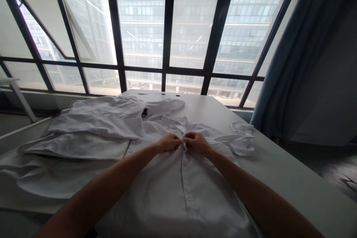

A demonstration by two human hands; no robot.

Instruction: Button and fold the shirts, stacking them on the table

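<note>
A white button-front shirt [178, 189] lies spread face up on the table, its collar [174, 121] pointing away from me. My left hand [169, 143] and my right hand [196, 143] meet at the shirt's placket [183, 163], just below the collar. Both pinch the fabric from either side, and the fingertips partly hide the top of the placket. A small white button [189, 198] shows lower down the front. The right sleeve end [242, 141] lies crumpled beyond my right hand.
Other white clothing [95, 119] lies in loose layers on the left of the white table [212, 115], with a small black item [144, 111] at its edge. The table's right edge [292, 167] drops to the floor. A large window [167, 33] and blue curtain [279, 52] stand beyond.
</note>
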